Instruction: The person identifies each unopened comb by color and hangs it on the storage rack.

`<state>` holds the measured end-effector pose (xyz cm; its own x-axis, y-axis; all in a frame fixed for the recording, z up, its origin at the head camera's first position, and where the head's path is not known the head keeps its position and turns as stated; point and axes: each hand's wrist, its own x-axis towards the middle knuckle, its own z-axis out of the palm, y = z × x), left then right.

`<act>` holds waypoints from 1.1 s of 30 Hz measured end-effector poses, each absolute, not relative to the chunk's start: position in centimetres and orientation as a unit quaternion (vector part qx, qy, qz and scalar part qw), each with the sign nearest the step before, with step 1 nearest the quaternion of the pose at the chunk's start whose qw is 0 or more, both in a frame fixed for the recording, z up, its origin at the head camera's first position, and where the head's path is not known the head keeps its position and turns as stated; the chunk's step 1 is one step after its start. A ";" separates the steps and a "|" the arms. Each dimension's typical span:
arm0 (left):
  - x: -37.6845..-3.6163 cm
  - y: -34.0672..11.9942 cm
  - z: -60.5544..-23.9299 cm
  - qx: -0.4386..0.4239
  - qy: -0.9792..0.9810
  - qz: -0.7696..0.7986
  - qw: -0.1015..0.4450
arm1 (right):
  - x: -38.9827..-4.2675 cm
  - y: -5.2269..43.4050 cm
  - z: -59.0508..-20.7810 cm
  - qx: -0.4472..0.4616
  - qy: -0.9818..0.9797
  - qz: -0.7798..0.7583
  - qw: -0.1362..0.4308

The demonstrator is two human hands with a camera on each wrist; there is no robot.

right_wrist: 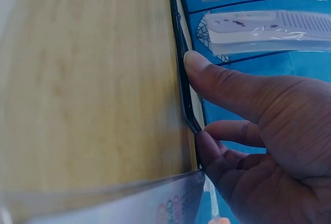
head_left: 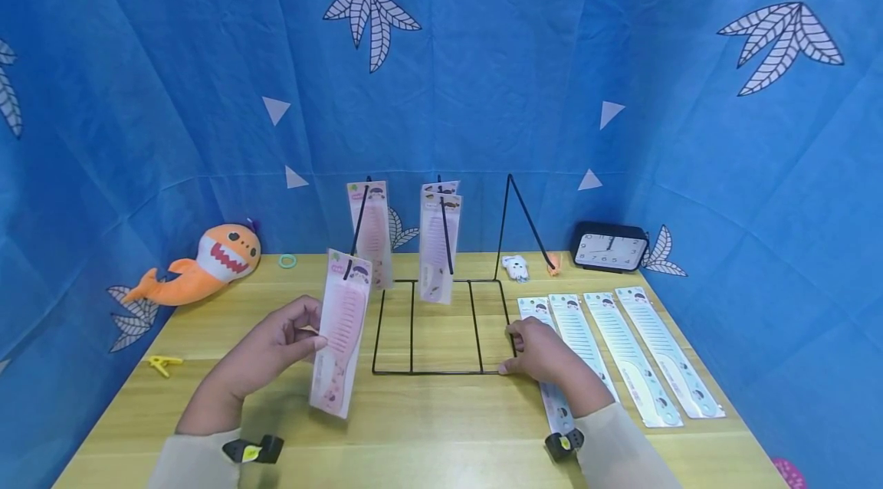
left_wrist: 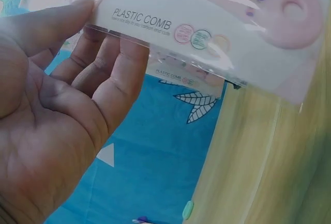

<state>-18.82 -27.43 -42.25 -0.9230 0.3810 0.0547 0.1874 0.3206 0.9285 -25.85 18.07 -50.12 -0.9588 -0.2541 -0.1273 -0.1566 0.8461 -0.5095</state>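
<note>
My left hand [head_left: 279, 343] pinches a packaged pink comb [head_left: 339, 332] upright over the wooden table [head_left: 428, 428], left of a black wire rack [head_left: 441, 324]. The wrist view shows thumb and fingers [left_wrist: 111, 74] on the pack [left_wrist: 217, 17], labelled "PLASTIC COMB". Two more pink comb packs [head_left: 372, 232] [head_left: 438, 247] hang on the rack's prongs. My right hand [head_left: 541, 351] presses the rack's front right corner, with thumb and a finger [right_wrist: 227, 87] against the wire [right_wrist: 181, 63]. It lies over one of several white comb packs [head_left: 624, 355] laid flat at the right.
An orange shark plush [head_left: 207, 263] lies at the back left, with a green ring [head_left: 287, 261] and a yellow clip [head_left: 162, 363] near it. A black clock [head_left: 610, 247] and small toys [head_left: 516, 267] stand at the back right. Blue cloth [head_left: 483, 75] walls surround the table.
</note>
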 end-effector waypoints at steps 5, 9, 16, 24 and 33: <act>-19.2 -27.0 -42.3 0.150 0.819 0.550 0.062 | -25.8 18.1 -50.2 -0.110 0.957 -0.253 0.093; -19.9 -26.2 -42.3 0.107 0.834 0.540 0.038 | -25.9 18.1 -50.2 -0.111 0.957 -0.252 0.093; -21.7 -24.5 -42.5 0.022 0.843 0.538 0.008 | -25.9 18.1 -50.1 -0.114 0.957 -0.250 0.090; -24.0 -22.6 -42.5 -0.025 0.829 0.558 -0.009 | -25.9 18.0 -50.0 -0.114 0.957 -0.249 0.093; -26.9 -21.2 -43.1 -0.030 0.799 0.599 -0.040 | -25.8 18.0 -49.9 -0.111 0.957 -0.250 0.095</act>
<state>-26.86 -21.22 -43.07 -0.9950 -0.0964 0.0270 -0.0011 0.2804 0.9599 -25.80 17.96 -49.89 -0.9575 -0.2597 -0.1256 -0.1651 0.8505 -0.4995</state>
